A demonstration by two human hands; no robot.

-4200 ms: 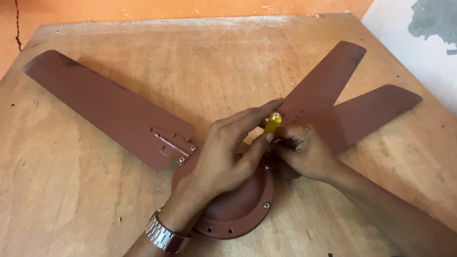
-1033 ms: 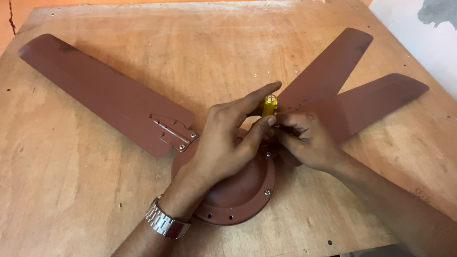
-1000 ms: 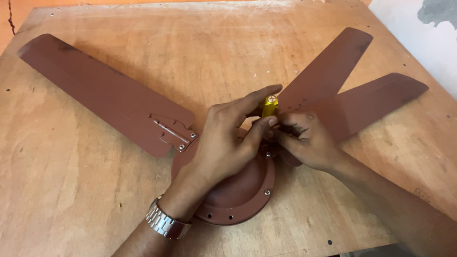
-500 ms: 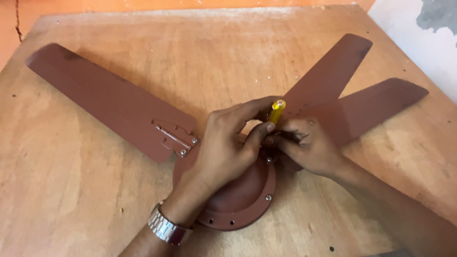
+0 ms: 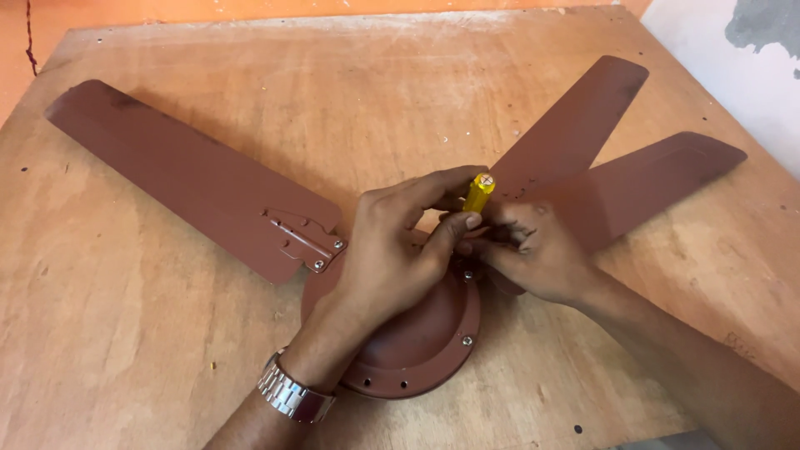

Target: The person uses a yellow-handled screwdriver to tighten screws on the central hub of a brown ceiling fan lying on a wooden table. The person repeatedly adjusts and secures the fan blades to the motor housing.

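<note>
A brown ceiling fan lies flat on a plywood surface point(image 5: 150, 333), and its round motor housing point(image 5: 417, 342) serves as the landmark here. The left hand point(image 5: 392, 250) rests over the top of the housing, its fingers curled and pinching the yellow handle of a small screwdriver point(image 5: 478, 192), which stands nearly upright just above the housing's upper right edge. The thumb presses against the handle's lower part while the forefinger arches over it. The right hand point(image 5: 533, 254) sits just right of the housing, touching the left hand; its fingers are drawn together around the lower end of the screwdriver, though what exactly they grip there is hidden.

One long blade point(image 5: 183, 175) reaches out to the upper left of the housing, fastened by a bracket point(image 5: 304, 237) with visible screws. Two more blades point(image 5: 617, 158) fan out to the upper right of the housing, the nearer one overlapping the other close to the hands. A metal wristwatch point(image 5: 293, 396) circles the left wrist, just below the housing's lower left rim. Small screws dot the housing's rim
</note>
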